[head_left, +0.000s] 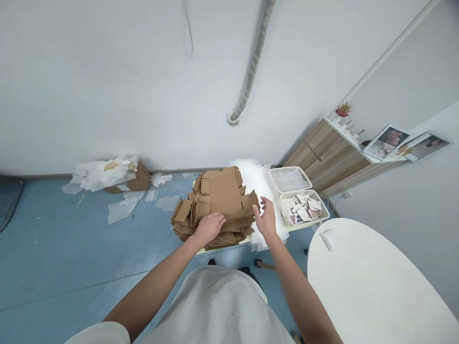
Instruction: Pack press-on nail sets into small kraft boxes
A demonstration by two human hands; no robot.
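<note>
A pile of flattened brown cardboard boxes (225, 192) lies in front of me, with flaps sticking out on several sides. My left hand (209, 228) rests on the near left edge of the pile, its fingers stretched out over the cardboard. At the pile's right side, my right hand (266, 217) has its thumb and fingers apart. Its thumb is close to a raised end flap of the top box; whether they touch I cannot tell. White sheets (251, 179) lie beside and partly beneath the pile.
A white basket (325, 212) holds small printed cards; another basket (291, 167) stands behind it. A white round table (380, 272) is at right, near a wooden cabinet (330, 155). At left, a cardboard box (143, 179) is heaped with wrapping sheets (98, 174).
</note>
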